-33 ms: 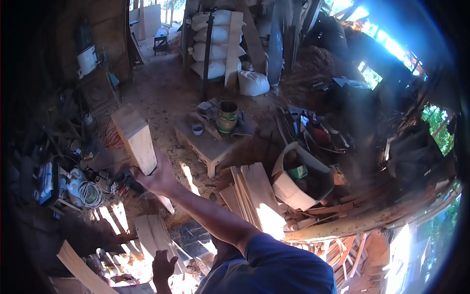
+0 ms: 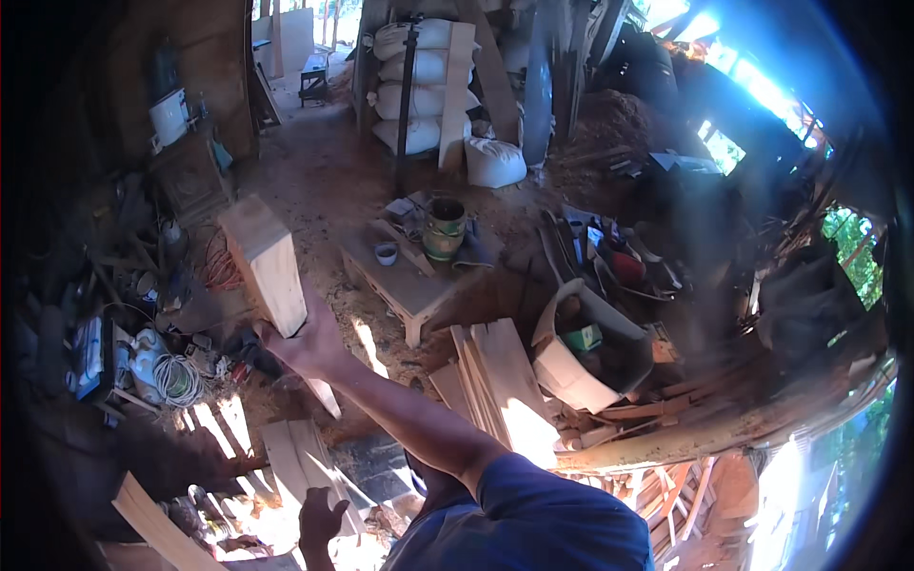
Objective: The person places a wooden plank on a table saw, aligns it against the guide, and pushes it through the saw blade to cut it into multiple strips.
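Observation:
My right arm, in a blue sleeve, reaches across to the left. At its end my right hand (image 2: 309, 341) is closed around a thick wooden board (image 2: 271, 271), held tilted with its top end toward me. A narrower part of the wood shows below the hand; the board's far side is hidden. Low in the picture, my left hand (image 2: 322, 519) is in shadow with its fingers apart and holds nothing that I can see. It is nearest to some pale planks (image 2: 295, 452) lying below, and a curved wooden piece (image 2: 162, 523) is to its left.
Ahead stands a low wooden table (image 2: 409, 295) bearing a green pot (image 2: 445, 228) and a small cup (image 2: 386, 253). Stacked boards (image 2: 505, 366) and an open cardboard box (image 2: 581, 366) are on the right. Coiled cable (image 2: 179, 381) and clutter lie left; white sacks (image 2: 414, 100) stand behind.

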Available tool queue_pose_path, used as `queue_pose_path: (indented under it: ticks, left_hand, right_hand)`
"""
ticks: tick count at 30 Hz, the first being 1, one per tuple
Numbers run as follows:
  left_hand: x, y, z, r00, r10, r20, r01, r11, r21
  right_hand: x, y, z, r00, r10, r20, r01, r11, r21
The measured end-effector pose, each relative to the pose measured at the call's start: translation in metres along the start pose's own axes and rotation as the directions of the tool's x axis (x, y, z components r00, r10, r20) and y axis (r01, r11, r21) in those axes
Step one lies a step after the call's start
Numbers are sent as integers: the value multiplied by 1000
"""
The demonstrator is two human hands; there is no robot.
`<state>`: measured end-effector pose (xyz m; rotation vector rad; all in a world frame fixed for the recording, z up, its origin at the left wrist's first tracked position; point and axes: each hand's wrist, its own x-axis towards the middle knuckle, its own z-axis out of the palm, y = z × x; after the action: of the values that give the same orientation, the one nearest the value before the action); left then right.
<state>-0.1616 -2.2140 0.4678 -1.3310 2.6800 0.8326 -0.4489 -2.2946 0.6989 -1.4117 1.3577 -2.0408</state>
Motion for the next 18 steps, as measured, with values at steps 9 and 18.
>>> queue_pose_path:
  ticks: [9,18]
  left_hand:
    - [218,-27,-62,978,77,192,-49,988,-144]
    - [444,-63,-160,966,-257,26,254,931,-261]
  right_hand:
    - [179,134,-20,984,-2,180,-22,991,130]
    - [367,214,-8,897,325,300,-417,846,332]
